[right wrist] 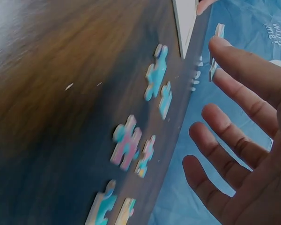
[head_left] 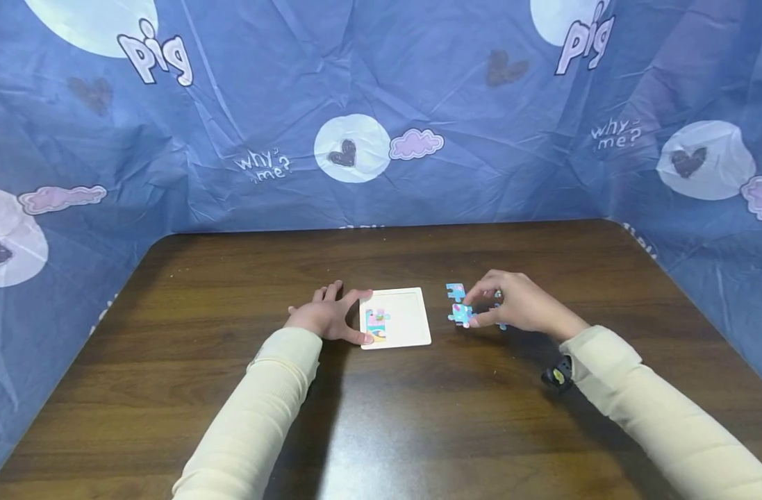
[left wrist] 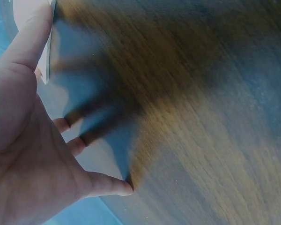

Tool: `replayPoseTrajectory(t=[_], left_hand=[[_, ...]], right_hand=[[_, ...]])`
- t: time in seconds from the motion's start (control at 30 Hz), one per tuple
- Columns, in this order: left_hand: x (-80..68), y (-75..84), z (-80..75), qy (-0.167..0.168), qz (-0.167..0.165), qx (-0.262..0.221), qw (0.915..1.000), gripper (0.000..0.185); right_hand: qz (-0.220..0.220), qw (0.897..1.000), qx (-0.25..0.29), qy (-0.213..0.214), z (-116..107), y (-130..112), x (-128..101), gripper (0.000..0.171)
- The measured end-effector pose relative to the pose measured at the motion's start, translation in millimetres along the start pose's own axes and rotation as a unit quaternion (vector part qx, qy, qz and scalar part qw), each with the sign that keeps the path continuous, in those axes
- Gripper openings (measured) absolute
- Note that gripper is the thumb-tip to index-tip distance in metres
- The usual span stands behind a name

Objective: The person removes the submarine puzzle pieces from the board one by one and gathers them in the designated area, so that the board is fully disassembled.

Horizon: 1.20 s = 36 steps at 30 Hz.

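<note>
A white square puzzle tray (head_left: 408, 319) lies on the table, a few joined pink and blue pieces (head_left: 376, 325) filling its left side. My left hand (head_left: 327, 316) rests at the tray's left edge, thumb on the near corner and forefinger by the far one, other fingers spread on the table. Right of the tray, my right hand (head_left: 512, 302) pinches a puzzle piece (right wrist: 219, 31) between thumb and forefinger, raised off the table. Its other fingers are loosely bent. Loose puzzle pieces (right wrist: 126, 143) lie beneath this hand, which partly hides them in the head view.
Another blue puzzle piece (head_left: 456, 290) lies just beyond the right fingertips. The brown wooden table (head_left: 230, 417) reaches to a blue printed cloth (head_left: 355, 83) hanging at the back and sides. A dark watch-like band (head_left: 558, 375) sits at the right wrist.
</note>
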<state>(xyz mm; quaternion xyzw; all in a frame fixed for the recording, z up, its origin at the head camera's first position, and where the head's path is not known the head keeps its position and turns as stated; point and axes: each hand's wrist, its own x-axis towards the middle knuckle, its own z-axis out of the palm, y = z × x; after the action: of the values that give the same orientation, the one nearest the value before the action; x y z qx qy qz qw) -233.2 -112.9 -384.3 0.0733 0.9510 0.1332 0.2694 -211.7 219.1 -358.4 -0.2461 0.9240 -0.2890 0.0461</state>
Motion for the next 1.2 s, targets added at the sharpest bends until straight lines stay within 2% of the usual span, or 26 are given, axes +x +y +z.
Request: replayPoseTrajectory(t=[0.2,0.47,1.0,1.2], left_hand=[[2.5,-1.0,0.8,-0.004,-0.001,0.002,1.0000,0.094],[1.7,-1.0,0.9,-0.005,-0.005,0.005,1.0000,0.094],[2.2,-2.3,0.7,-0.003,-0.003,0.004,1.0000,0.094],[0.9,-0.8,0.2,-0.002,-0.003,0.004,1.0000,0.095]], right_hand=[[0.004,1.000,-0.012,-0.011,0.9,8.1,-13.9,0.025],[-0.014,1.000,0.002,-0.012,13.6,15.8,-25.9,0.024],[-0.026,0.999,-0.025,-0.014,29.4,14.2,-25.9,0.024],[-0.014,0.999,-0.024,-0.022,29.4,15.0,-24.8,0.026]])
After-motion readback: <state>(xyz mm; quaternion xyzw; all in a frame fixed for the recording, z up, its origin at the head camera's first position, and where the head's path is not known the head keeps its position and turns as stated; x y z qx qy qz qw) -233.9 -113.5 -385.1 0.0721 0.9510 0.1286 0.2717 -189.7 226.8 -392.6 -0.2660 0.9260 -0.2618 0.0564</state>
